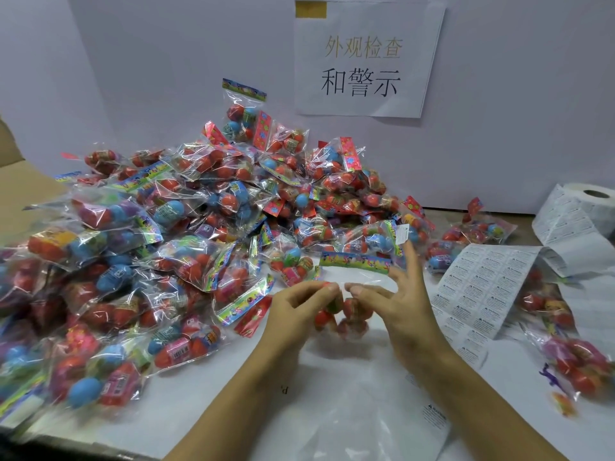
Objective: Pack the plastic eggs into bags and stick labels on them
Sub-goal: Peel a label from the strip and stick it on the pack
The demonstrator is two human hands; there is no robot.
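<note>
Egg bag (346, 304) in both hands — wall sign (364, 61) reads 外观检查和警示.

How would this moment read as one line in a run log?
stage: labelling | left hand: pinches bag | right hand: pinches bag, label stuck on raised fingertip | label sheet: right of hands | pile: left

Your left hand (299, 307) and right hand (396, 301) cover most of the bag of eggs (346, 314) they pinch, and motion smears its eggs. At nine o'clock the pile of packed bags (166, 247) blurs and runs off the frame edge. At three o'clock the label roll (585, 207) is cut off. Print on the label sheet (479, 287) at four o'clock is too small to read.
</note>
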